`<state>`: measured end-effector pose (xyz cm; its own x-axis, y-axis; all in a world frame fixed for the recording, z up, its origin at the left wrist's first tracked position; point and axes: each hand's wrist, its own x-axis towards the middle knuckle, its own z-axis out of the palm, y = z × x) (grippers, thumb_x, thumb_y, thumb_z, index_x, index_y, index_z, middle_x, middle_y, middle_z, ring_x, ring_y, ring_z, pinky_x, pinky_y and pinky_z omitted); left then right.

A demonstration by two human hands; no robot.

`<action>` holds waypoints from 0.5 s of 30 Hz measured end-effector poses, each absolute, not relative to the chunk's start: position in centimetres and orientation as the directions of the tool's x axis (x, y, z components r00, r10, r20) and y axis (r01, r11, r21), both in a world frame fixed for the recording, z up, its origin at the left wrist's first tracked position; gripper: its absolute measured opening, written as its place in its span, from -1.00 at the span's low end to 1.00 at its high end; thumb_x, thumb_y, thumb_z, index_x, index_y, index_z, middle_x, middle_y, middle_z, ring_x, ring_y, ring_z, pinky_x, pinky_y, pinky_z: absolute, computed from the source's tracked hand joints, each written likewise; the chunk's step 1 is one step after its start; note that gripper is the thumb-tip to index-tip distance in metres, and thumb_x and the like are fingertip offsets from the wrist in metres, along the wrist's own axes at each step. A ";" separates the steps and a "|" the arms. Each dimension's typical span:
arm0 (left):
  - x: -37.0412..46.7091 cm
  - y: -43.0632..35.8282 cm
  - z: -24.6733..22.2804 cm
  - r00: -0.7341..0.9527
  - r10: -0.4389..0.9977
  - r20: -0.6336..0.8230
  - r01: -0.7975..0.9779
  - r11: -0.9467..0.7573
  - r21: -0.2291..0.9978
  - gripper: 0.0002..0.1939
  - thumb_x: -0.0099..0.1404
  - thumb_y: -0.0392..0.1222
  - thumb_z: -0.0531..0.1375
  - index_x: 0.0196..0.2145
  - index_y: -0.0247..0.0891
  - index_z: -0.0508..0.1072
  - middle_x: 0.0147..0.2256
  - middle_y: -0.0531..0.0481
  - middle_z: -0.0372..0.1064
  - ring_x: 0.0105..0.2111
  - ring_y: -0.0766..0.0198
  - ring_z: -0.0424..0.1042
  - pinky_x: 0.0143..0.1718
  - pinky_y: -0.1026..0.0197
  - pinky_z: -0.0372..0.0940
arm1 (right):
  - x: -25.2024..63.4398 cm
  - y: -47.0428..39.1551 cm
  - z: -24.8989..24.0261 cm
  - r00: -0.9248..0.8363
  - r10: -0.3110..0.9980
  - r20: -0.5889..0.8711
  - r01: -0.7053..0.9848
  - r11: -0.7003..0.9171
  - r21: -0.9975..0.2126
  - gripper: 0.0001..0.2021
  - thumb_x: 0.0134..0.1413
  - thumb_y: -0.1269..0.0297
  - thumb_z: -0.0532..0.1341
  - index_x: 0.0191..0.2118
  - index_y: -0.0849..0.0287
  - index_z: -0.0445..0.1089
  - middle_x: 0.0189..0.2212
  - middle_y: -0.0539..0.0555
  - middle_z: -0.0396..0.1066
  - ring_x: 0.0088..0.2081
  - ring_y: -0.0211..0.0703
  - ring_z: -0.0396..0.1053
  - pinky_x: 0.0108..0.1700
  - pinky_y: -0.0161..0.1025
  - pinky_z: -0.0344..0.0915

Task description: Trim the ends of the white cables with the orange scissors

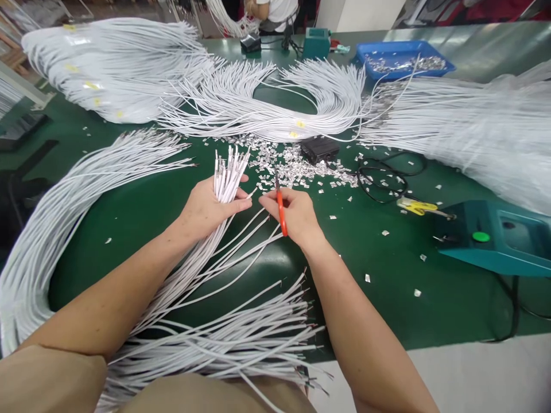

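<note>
My left hand (pixel 206 206) is closed around a bundle of white cables (pixel 228 180), whose ends point up and away from me. One cable end sticks out by my left thumb, close to my right fingertips. In my right hand (pixel 297 215) is a small orange-handled hand tool (pixel 282 213) with a narrow dark tip pointing away; its exact kind is not clear. A few loose cables run below my right hand. Nearer my body lies another batch of white cables (pixel 258 321) with bare wire ends. Beyond both hands are scattered small silvery pieces (pixel 284 158).
Coiled white cables (pixel 107 69) are piled at the back left, with more cables (pixel 465 115) at right. A blue tray (pixel 365 54) holds small metal bits. A teal device (pixel 477 221) with a green button stands right. A black box (pixel 319 150) lies ahead; a person sits beyond.
</note>
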<state>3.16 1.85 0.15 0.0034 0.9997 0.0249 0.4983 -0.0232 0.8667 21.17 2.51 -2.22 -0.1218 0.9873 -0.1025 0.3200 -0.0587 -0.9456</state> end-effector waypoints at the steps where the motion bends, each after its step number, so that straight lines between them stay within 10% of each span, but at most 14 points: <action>1: 3.3 1.8 0.2 0.008 1.000 0.027 0.515 -0.027 0.857 -0.74 -0.01 -0.09 0.39 -0.39 -0.28 0.53 -0.09 -0.08 0.51 -0.20 0.12 0.50 -0.10 0.13 0.33 | 21.0 2.5 -2.1 -0.111 0.986 -0.121 0.180 -0.100 -0.979 -0.78 -0.07 0.13 0.28 -0.39 0.20 0.50 -0.49 -0.02 0.43 -0.45 -0.29 0.29 -0.36 -0.31 0.19; 5: 3.7 1.6 0.1 0.013 1.000 0.007 0.554 -0.013 0.832 -0.68 -0.02 -0.09 0.39 -0.30 -0.26 0.54 -0.20 -0.05 0.55 -0.25 0.13 0.51 -0.15 0.13 0.34 | 20.5 2.4 -1.8 -0.101 0.982 -0.161 -0.136 -0.174 -0.975 -0.78 -0.21 0.17 0.37 -0.40 0.19 0.53 -0.47 -0.02 0.47 -0.43 -0.30 0.32 -0.29 -0.30 0.25; 15: 3.8 1.4 0.1 0.131 0.980 -0.151 0.211 0.121 0.970 -0.43 0.04 -0.06 0.38 -0.01 -0.31 0.43 -0.34 -0.07 0.55 -0.39 0.16 0.54 -0.34 0.17 0.39 | 19.7 2.4 -2.5 -0.096 0.967 -0.235 -0.210 -0.251 -0.945 -0.83 -0.21 0.23 0.31 -0.44 0.20 0.50 -0.55 -0.06 0.39 -0.49 -0.32 0.26 -0.36 -0.32 0.21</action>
<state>3.85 1.36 0.06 0.1314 0.9798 -0.1510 0.2113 0.1212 0.9699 19.73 2.37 -2.46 -0.0964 0.9672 -0.2352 -0.2102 -0.2508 -0.9449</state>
